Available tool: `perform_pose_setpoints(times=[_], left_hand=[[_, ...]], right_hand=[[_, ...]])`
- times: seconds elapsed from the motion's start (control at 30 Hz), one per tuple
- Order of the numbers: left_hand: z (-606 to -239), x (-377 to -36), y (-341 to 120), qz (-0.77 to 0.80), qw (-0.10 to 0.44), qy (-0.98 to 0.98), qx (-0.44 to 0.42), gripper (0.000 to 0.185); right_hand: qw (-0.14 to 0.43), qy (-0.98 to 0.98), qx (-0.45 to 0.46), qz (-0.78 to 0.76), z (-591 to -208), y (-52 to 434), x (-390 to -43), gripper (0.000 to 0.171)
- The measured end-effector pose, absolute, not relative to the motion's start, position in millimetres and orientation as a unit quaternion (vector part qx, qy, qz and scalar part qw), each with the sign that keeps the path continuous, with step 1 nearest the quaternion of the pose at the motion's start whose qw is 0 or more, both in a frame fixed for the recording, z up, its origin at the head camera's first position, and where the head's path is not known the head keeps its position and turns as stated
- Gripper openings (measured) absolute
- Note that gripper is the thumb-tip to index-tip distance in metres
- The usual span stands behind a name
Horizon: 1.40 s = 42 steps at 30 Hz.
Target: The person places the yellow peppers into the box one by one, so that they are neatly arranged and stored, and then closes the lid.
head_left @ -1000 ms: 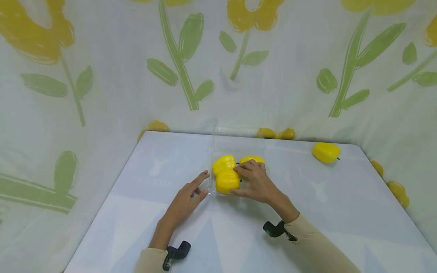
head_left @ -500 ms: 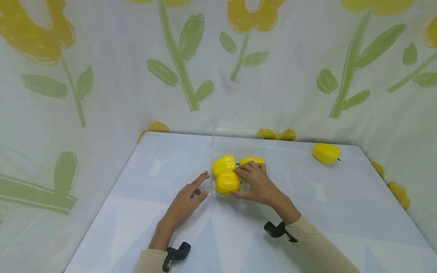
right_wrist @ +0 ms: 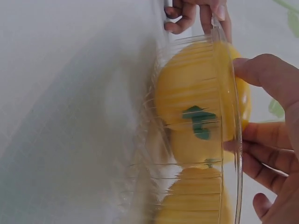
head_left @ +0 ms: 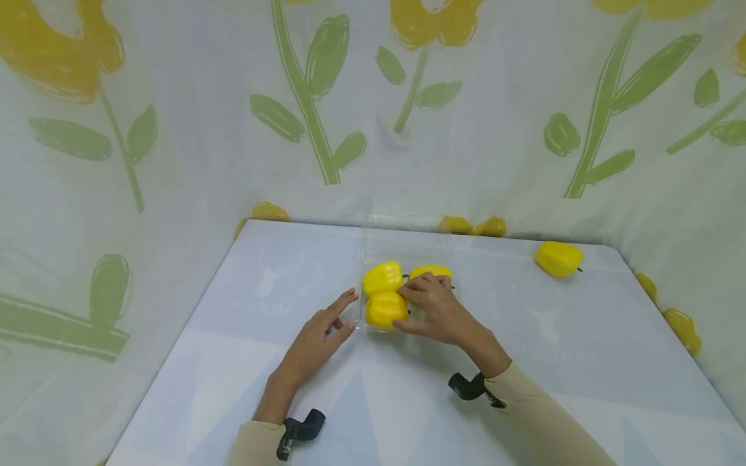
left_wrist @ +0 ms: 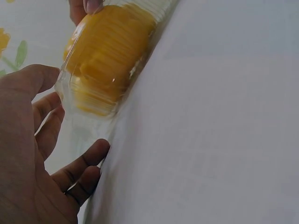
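A clear plastic container [head_left: 364,310] with its lid [head_left: 408,233] raised at the back stands mid-table and holds three yellow peppers. My right hand [head_left: 437,310] lies over the container, thumb and fingers curled round the near pepper [head_left: 384,309]. In the right wrist view that pepper [right_wrist: 196,88] shows its green stem behind the ribbed clear wall [right_wrist: 187,186], with my right hand [right_wrist: 275,140] against it. My left hand [head_left: 317,333] rests on the table with straight fingers touching the container's left edge. The left wrist view shows my left hand [left_wrist: 28,154] beside the clear wall [left_wrist: 88,126] and the pepper [left_wrist: 107,51].
A loose yellow pepper [head_left: 558,259] lies at the table's far right. The pale table [head_left: 408,401] is enclosed on three sides by a flower-print curtain [head_left: 175,129]. Each wrist carries a black camera mount [head_left: 300,432].
Both hands and the peppers keep their places; only the head view has shifted slightly.
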State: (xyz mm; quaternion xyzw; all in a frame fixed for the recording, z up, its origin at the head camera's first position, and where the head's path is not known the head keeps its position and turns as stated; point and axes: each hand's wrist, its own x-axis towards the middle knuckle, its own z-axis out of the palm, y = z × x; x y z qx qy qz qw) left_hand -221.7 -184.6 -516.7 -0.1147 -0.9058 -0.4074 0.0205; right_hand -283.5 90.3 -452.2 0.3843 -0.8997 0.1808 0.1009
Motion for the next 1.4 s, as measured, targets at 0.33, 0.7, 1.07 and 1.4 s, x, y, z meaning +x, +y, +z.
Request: perform_pose_setpoints(times=[0.33, 0.7, 1.07, 1.4], left_hand=[[-517, -224, -181, -0.415, 0.020, -0.902, -0.117, 0.058], [-517, -224, -181, -0.422, 0.019, -0.898, -0.121, 0.058], [-518, -221, -178, -0.417, 0.015, -0.901, -0.113, 0.059], [-519, -221, -183, -0.415, 0.025, -0.902, -0.118, 0.058]], right_hand=[[0.060, -0.914, 0.369, 0.160, -451, 88, -289, 0.060], [0.027, -0.919, 0.336, 0.203, -457, 90, -285, 0.062], [0.059, -0.905, 0.345, 0.243, -452, 103, -284, 0.049], [0.085, -0.893, 0.332, 0.293, -449, 131, -286, 0.043]])
